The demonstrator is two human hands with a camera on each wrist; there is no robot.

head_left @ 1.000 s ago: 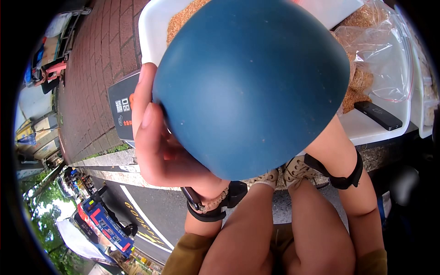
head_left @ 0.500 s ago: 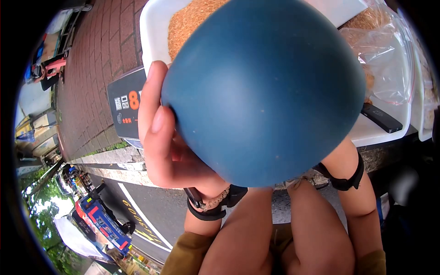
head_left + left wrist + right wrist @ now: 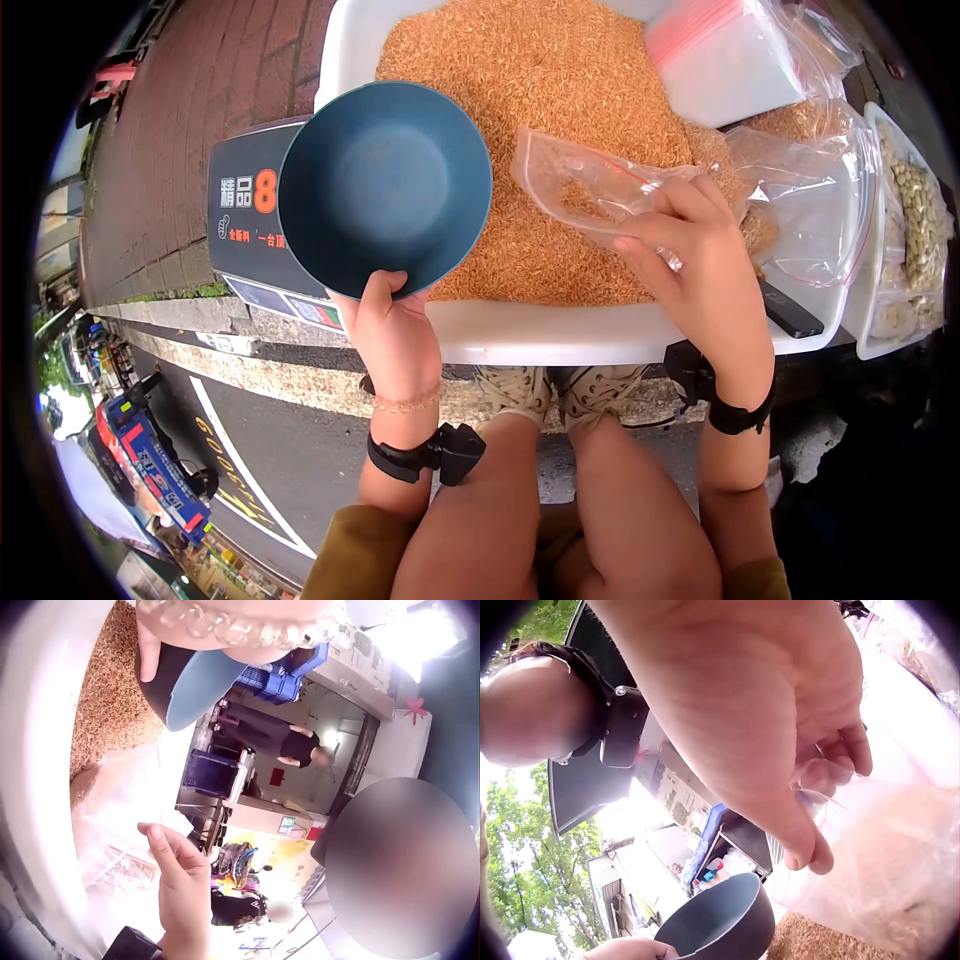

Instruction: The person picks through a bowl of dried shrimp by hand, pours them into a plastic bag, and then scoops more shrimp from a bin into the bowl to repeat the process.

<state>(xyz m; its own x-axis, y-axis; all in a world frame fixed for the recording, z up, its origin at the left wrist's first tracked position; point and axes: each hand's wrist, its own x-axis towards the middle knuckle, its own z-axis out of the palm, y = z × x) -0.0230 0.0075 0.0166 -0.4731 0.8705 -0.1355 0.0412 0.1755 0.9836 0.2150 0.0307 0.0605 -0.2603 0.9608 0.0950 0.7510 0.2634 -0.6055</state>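
My left hand (image 3: 395, 345) grips a dark blue bowl (image 3: 385, 175) by its near rim, thumb over the edge, with the bare inside facing up. The bowl overlaps the left side of a white tub (image 3: 560, 338) heaped with small orange-brown dried flakes (image 3: 520, 80). Over the right part of the heap, my right hand (image 3: 705, 260) pinches a clear zip bag (image 3: 560, 190) near its mouth. Brown contents show through the bag (image 3: 885, 847) in the right wrist view. There, the bowl (image 3: 727, 922) stands below and left of the right hand.
A dark box with printed characters (image 3: 245, 195) lies left of the tub. In the tub's right part are a stack of zip bags (image 3: 735, 75), clear bags (image 3: 810, 190) and a black device (image 3: 792, 312). Another white tray (image 3: 875, 335) with packets stands far right.
The bowl was raised and tipped, its underside toward the head camera; now it is lowered to the left with its opening up. The right hand and bag, hidden before, have come into view.
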